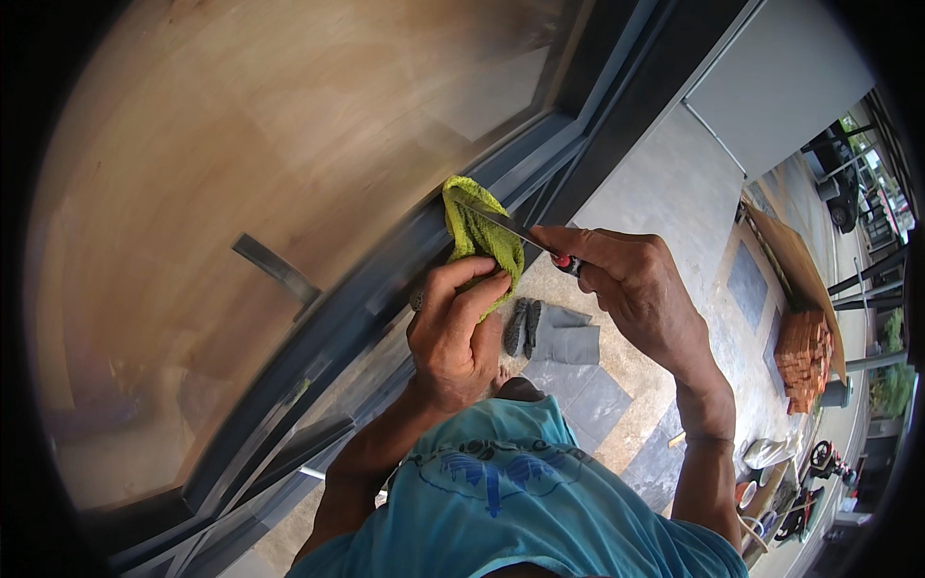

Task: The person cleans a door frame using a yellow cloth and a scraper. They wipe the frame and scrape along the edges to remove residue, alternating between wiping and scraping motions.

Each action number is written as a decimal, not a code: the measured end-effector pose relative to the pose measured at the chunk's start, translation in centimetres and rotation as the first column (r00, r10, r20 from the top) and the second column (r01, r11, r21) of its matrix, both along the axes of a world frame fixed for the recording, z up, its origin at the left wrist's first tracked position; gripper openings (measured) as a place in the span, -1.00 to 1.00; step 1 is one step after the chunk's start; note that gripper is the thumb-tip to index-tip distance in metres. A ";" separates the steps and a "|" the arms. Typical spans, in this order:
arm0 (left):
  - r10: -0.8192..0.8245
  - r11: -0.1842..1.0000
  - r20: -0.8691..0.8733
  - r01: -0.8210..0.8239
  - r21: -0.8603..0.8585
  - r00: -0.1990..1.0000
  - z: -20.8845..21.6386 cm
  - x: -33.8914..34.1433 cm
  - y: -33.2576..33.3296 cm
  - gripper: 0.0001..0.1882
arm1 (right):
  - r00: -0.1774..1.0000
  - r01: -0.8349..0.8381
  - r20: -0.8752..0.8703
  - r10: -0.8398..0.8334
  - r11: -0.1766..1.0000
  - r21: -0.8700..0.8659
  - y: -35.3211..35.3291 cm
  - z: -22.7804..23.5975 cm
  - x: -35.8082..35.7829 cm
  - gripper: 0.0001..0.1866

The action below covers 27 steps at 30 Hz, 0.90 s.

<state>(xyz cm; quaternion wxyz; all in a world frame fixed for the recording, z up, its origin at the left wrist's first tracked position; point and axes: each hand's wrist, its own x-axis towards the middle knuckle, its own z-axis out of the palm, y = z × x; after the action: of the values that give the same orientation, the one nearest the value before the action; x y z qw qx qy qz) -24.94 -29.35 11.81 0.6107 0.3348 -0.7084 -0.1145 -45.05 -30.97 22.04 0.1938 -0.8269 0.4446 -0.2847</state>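
Pinched in the fingers of my left hand (pixel 458 332) is a yellow-green cloth (pixel 472 226), bunched up against the dark metal frame (pixel 381 275) of a large glass pane (pixel 289 144). My right hand (pixel 636 289) is closed round the red and black handle of a knife (pixel 511 228). Its narrow metal blade points left and lies over the cloth, with the tip on the fabric. Whether the blade touches the frame is hidden by the cloth.
A metal door handle (pixel 275 268) shows at the pane, left of my hands. Grey rubber boots (pixel 554 332) lie on the tiled floor below. Farther right are a stack of red bricks (pixel 805 361), a leaning brown board (pixel 790 250) and assorted clutter (pixel 771 491).
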 end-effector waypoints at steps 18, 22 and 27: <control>0.174 0.978 0.099 -0.184 0.102 0.980 -3.0 10.4 11.9 -0.66 | 0.808 -0.579 0.338 0.482 0.754 0.310 1.4 -2.3 6.3 -0.56; 0.069 0.944 0.084 -0.092 0.318 0.994 -2.9 11.8 13.8 -0.73 | 0.700 -0.698 0.482 0.527 0.646 0.308 1.2 -4.8 5.5 -0.64; 0.101 0.822 0.047 -0.110 0.559 0.994 -4.8 12.0 13.3 -0.79 | 0.782 -0.581 0.578 0.231 0.606 0.543 1.1 -5.8 0.5 -0.52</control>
<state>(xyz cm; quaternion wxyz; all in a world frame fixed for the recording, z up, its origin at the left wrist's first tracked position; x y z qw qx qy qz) -12.96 -16.03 7.03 0.4855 0.5386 -0.6288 -0.2807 -44.55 -29.86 16.28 0.6491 -0.6810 0.2533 -0.2252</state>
